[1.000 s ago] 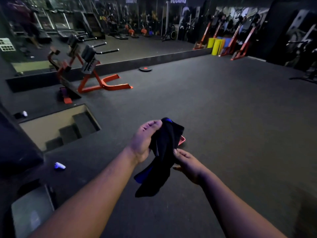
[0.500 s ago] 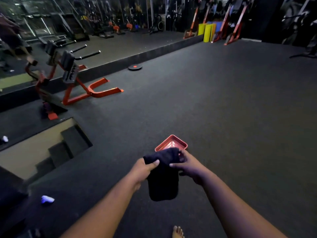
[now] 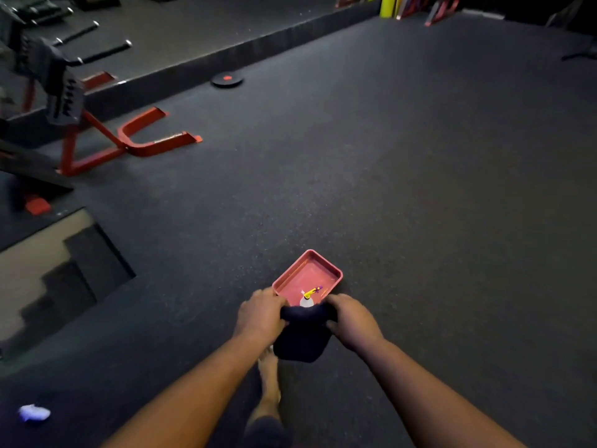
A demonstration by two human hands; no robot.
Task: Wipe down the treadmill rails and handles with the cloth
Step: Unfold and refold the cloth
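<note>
Both hands, the left hand (image 3: 260, 315) and the right hand (image 3: 352, 321), gripped the top edge of the dark cloth (image 3: 302, 337), which hung above the floor (image 3: 420, 189) just in front of the red tray (image 3: 307, 276) holding a spray bottle (image 3: 308, 297). Folding it into a flat, taut pad would serve wiping best. Since a second earlier, the bunched cloth had been squared up and lowered, and no treadmill was in view.

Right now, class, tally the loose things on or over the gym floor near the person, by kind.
Cloth, held by left hand and right hand: 1
Red tray: 1
Spray bottle: 1
Black disc: 1
Total: 4
</note>
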